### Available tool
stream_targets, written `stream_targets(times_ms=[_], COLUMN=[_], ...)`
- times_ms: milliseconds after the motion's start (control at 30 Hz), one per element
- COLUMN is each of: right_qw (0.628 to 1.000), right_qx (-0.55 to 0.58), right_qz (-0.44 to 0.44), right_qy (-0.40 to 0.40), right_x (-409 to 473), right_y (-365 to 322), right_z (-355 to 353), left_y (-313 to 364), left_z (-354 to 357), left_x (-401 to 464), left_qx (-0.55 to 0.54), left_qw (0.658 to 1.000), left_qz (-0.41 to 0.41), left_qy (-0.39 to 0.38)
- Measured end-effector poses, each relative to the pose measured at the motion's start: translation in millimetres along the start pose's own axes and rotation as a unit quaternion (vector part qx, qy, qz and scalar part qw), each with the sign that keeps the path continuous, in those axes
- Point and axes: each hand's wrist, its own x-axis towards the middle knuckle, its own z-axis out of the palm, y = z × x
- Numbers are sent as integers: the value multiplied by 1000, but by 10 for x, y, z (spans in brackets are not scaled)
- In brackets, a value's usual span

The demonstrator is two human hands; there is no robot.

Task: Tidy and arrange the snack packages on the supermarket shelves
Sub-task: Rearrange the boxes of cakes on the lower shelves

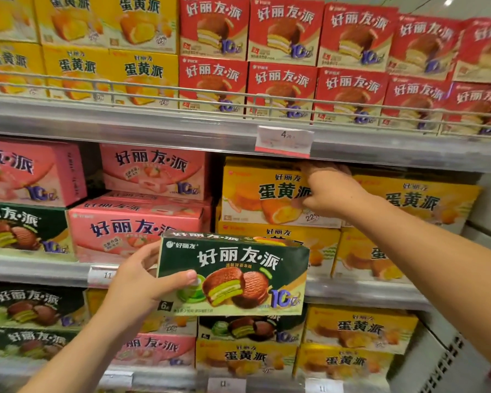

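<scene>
My left hand (138, 275) holds a dark green pie box (233, 275) by its left end, in front of the middle shelf. My right hand (328, 191) reaches up to the top yellow box (261, 191) on the middle shelf, fingers wrapped over its right front edge, thumb near the shelf rail above. Under it sits another yellow box (278, 241), partly hidden by the green box. Pink boxes (150, 171) stand to the left, one lying flat (125, 225) below.
The top shelf holds yellow boxes (111, 49) and red boxes (284, 61) behind a wire rail (182, 90). A price tag (284, 141) hangs above my right hand. Green boxes (17, 228) stand at far left. The bottom shelf mixes green, pink and yellow boxes (357, 330).
</scene>
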Motion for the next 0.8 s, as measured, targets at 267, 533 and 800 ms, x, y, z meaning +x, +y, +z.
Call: stream_targets(times_ms=[267,533,800], right_qw=[981,950,944], right_qx=[80,127,117], right_qz=[-139,-281,-271], right_qy=[105,-57,-147], right_x=[-382,-637,-474], right_y=[-179,-800,-2086], right_z=[-29,-73,-65], left_y=[95,136,238], left_z=[76,-192,-1458], left_x=[40,-94,-393], left_qx=[7,-7,-8], left_qw=[1000,1000,999], left_qz=[8,12,26], left_qy=[-8,1,34])
